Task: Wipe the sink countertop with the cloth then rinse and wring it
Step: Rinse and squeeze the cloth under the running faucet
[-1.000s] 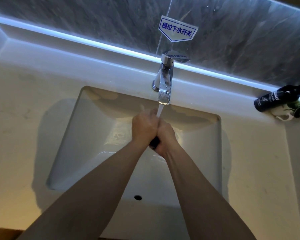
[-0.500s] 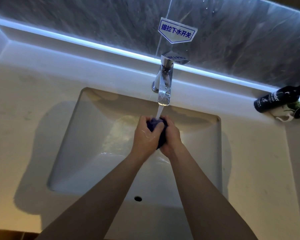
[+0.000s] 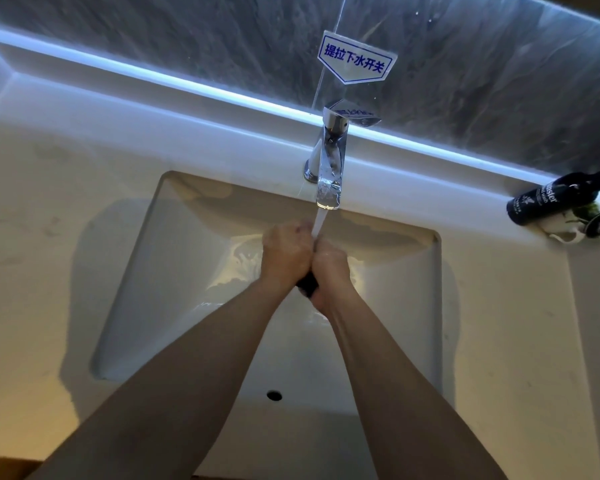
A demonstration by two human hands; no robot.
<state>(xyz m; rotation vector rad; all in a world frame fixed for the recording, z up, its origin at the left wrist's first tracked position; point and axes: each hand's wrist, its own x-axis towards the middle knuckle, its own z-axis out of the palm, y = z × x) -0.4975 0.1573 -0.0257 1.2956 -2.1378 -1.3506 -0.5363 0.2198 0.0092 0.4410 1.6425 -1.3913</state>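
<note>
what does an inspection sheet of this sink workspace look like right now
surface: pale stone countertop around a white rectangular basin; faint smudges left of the basin.
job's things: dark cloth bunched between both hands, only a small part showing; chrome faucet running, the stream landing on the hands.
clutter: dark bottle with white lettering lying on its side at the right rear, on something pale I cannot identify.
grippers: left hand and right hand pressed together, closed on the cloth over the basin.
cables: nothing seen.
surroundings: grey marbled wall with a lit strip along its base; white sign with blue characters above the faucet.
</note>
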